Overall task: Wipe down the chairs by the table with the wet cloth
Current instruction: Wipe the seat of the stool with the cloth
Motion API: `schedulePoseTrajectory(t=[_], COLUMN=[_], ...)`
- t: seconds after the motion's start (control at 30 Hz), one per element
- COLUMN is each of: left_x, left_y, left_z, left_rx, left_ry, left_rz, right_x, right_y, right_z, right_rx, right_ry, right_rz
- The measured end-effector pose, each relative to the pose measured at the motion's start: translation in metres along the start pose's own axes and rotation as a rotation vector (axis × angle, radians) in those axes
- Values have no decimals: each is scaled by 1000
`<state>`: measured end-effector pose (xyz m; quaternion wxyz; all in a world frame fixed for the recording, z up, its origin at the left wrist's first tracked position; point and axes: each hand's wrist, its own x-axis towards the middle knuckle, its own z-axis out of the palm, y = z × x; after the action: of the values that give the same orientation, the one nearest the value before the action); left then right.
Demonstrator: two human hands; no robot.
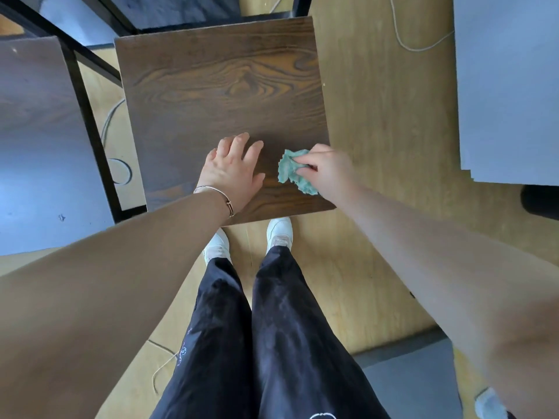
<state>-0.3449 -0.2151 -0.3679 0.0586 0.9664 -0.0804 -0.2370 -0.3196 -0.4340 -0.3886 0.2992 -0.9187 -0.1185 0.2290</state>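
A dark brown wooden chair seat (217, 95) with visible grain fills the middle of the head view, directly below me. My left hand (234, 169) rests flat on its near part, fingers spread and straight, a thin bracelet on the wrist. My right hand (325, 172) pinches a crumpled teal cloth (292, 173) and holds it down on the seat near the right front corner. Both hands sit side by side, a short gap apart.
A second dark seat (39, 140) with a black metal frame (90, 128) stands to the left. A grey table surface (508, 86) lies at the right. Pale cables (414, 46) run across the light wooden floor. My feet in white shoes (279, 232) stand at the seat's front edge.
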Motion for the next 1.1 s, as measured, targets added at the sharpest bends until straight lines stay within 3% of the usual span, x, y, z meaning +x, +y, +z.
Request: schedulePoseTrajectory(t=[0.27,0.5,0.8,1.1], left_x=[76,117,112,60], left_y=[-12,-25,-28,-8], left_z=[-32,-45,-41,-20], left_rx=[-26,-29,13,-3], left_ry=[94,144,53,-46], left_rz=[-67,-49,-10,50], right_x=[149,223,208,100], right_y=[5,3,13,30], right_z=[-68,-88,-81,-45], right_rx=[-23,-70,-21,-80], right_ry=[155,167,146,60], right_rz=[70,74,3,-62])
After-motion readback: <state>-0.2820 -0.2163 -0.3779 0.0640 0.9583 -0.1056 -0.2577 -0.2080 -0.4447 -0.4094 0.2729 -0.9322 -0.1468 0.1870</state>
